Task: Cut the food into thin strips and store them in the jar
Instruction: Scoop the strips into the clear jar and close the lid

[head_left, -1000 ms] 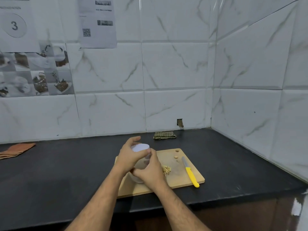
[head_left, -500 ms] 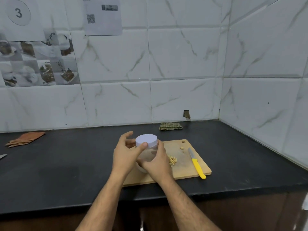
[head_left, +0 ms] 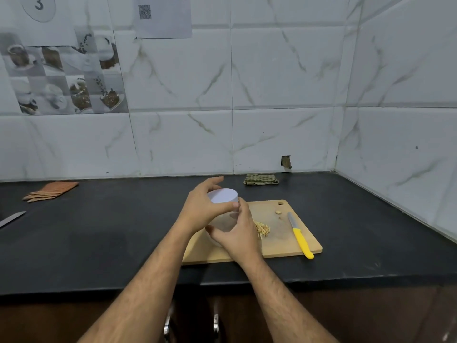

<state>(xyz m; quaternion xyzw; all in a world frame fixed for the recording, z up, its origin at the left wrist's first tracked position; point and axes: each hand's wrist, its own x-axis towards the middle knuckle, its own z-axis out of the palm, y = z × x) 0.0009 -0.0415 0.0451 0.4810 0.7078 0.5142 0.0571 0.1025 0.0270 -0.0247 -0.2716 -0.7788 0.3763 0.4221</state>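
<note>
Your left hand has turned on the lid, right hand gripping the jar; strips wait outside.

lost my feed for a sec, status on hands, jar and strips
Left hand grips the lid, right hand holds the jar. Strips on the board, knife down. Nothing in the way.

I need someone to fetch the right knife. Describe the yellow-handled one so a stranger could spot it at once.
Find the wooden cutting board on the black countertop. Along its right side, right of the pile of pale strips, lies the small knife, its handle toward the counter's front edge. Its bright yellow handle sets it apart from the other knife at the far left.
</note>
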